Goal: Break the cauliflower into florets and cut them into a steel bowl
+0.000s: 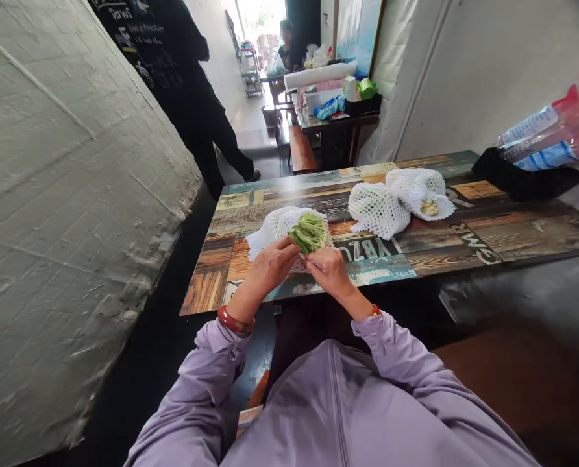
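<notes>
A green flower head [311,231] with many thin, closely packed strands, like a chrysanthemum, shows at the mouth of a white foam net sleeve [274,225] near the table's front left. My left hand [273,264] is closed in a pinch at its lower left edge. Opposite it, my right hand [332,270] pinches at the near edge of the sleeve, thumb and fingers pressed together. The two sets of fingertips almost meet. What lies right between them is partly hidden. To the right sit two more foam net sleeves [378,209], one with a pale tuft [429,207] at its opening.
The patterned wooden table [523,237] spans the view. At its right end stands a black holder [526,174] with plastic packages. A person in black [172,71] stands beyond it at the left. Behind are a bench [302,149] and a second table with supplies.
</notes>
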Tool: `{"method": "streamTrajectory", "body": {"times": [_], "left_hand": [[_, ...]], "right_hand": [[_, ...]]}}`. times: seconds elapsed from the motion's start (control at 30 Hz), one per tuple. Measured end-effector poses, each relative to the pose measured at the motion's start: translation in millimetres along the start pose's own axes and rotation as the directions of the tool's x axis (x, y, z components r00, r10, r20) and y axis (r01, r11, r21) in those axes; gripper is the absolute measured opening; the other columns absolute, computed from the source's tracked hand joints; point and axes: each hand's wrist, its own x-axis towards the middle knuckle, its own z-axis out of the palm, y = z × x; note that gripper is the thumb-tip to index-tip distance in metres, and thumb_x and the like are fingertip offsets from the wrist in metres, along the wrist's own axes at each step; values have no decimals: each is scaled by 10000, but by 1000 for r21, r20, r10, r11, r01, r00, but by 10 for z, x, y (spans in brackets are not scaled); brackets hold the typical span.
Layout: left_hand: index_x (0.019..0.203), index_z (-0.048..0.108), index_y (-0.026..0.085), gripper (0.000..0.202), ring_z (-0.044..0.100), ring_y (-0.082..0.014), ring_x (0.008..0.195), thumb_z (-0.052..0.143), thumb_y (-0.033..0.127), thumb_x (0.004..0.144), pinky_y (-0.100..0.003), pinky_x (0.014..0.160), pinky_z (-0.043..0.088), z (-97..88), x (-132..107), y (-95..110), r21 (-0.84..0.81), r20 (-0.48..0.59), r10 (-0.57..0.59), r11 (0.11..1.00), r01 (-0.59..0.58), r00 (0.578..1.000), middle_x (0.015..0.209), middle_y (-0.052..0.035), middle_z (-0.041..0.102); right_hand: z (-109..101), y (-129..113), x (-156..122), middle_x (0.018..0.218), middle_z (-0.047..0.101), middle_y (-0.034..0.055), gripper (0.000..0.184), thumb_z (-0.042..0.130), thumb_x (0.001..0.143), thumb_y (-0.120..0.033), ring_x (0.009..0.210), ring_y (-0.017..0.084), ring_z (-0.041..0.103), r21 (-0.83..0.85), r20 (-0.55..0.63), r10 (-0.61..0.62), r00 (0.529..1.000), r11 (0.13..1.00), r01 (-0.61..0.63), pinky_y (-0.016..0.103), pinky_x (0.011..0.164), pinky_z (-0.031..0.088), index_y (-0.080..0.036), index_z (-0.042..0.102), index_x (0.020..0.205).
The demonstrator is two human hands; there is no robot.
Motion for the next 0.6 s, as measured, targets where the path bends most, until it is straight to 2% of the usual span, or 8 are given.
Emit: {"method": "streamTrajectory", "body": {"times": [0.13, 0.2, 0.23, 0.33, 0.4, 0.5, 0.6], "left_hand": [[824, 606, 176, 229, 579, -152, 814, 467, 242, 993, -266, 763, 483, -20, -2, -215, -31, -48, -24, 999, 23, 999, 869, -50, 592], [812, 603, 177, 192, 569, -150, 811, 493, 213, 966, -270, 765, 476, -113, -32, -374, -34, -152, -119, 993, 116, 981, 863, -43, 586], [809, 602, 175, 170, 567, -149, 809, 511, 201, 949, -270, 758, 474, -168, -52, -450, -48, -218, -184, 983, 178, 958, 857, -40, 583], [811, 608, 172, 113, 569, -146, 817, 552, 188, 909, -268, 747, 477, -295, -100, -585, -112, -252, -280, 959, 260, 926, 847, -31, 579], [857, 627, 170, 96, 578, -144, 823, 547, 186, 906, -265, 736, 486, -315, -107, -569, -137, -218, -283, 956, 258, 934, 882, -36, 592], [977, 648, 174, 146, 609, -143, 850, 510, 194, 935, -262, 725, 503, -296, -89, -409, -133, -186, -255, 963, 233, 949, 1018, -63, 624], [1066, 639, 184, 185, 640, -177, 1004, 486, 207, 963, -296, 836, 523, -309, -79, -171, -39, -70, -138, 990, 135, 988, 1171, -87, 637]], "right_hand": [[24, 1, -65, 754, 698, 27, 292, 544, 1002, -328, 815, 181, 587, 50, -48, -4, 999, 999, 7, 331, 807, 322, -219, 740, 816], [21, 30, -120, 736, 691, 26, 329, 525, 1013, -336, 801, 177, 584, 76, -51, 14, 999, 997, -10, 335, 808, 328, -218, 732, 787], [19, 48, -153, 730, 691, 25, 339, 518, 1016, -335, 793, 174, 584, 94, -48, 23, 999, 995, -19, 335, 807, 334, -217, 730, 779], [12, 88, -252, 760, 712, 26, 322, 514, 1018, -322, 804, 174, 603, 157, -25, 26, 999, 987, -21, 335, 814, 365, -219, 743, 816], [-5, 87, -291, 814, 730, 28, 255, 552, 999, -319, 842, 183, 620, 180, -3, 10, 1000, 984, -10, 340, 832, 387, -230, 759, 879], [-62, 52, -277, 917, 742, 33, 140, 651, 937, -325, 914, 204, 636, 198, 31, -18, 999, 980, 11, 358, 876, 421, -250, 765, 968], [-121, -2, -181, 1058, 740, 52, 188, 654, 929, -314, 1019, 218, 641, 233, 31, -45, 999, 972, 37, 374, 949, 452, -236, 741, 1076]]}}
